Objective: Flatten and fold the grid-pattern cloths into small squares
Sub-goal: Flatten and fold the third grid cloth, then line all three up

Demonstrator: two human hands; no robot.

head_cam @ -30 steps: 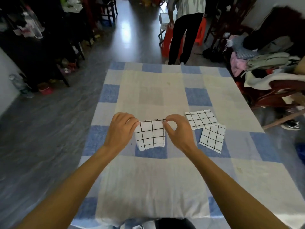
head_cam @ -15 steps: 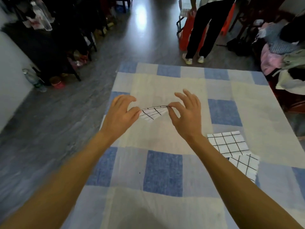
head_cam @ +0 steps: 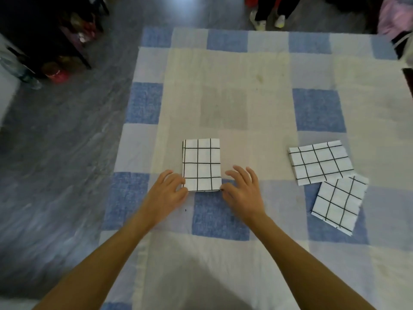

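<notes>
**Folded grid cloth at the fingertips of both hands**

A folded grid-pattern cloth (head_cam: 201, 164) lies flat on the desk (head_cam: 223, 253), which is covered by a blue-and-cream checked sheet. The cloth forms an upright rectangle, its near edge level with the fingertips. The left hand (head_cam: 166, 193) sits at the near left corner, fingers curled and touching the cloth's edge; whether this grip pinches the fabric or merely presses against it cannot be told. The right hand (head_cam: 242, 190) sits at the near right corner, thumb tip at the corner, the other fingers spread wide and lifted beside the cloth's right edge. Both hands lie nearer the viewer than the cloth. Well to the right lie two more folded cloths: the far folded cloth (head_cam: 320, 162) and the near folded cloth (head_cam: 338, 203), overlapping at one corner.
</notes>
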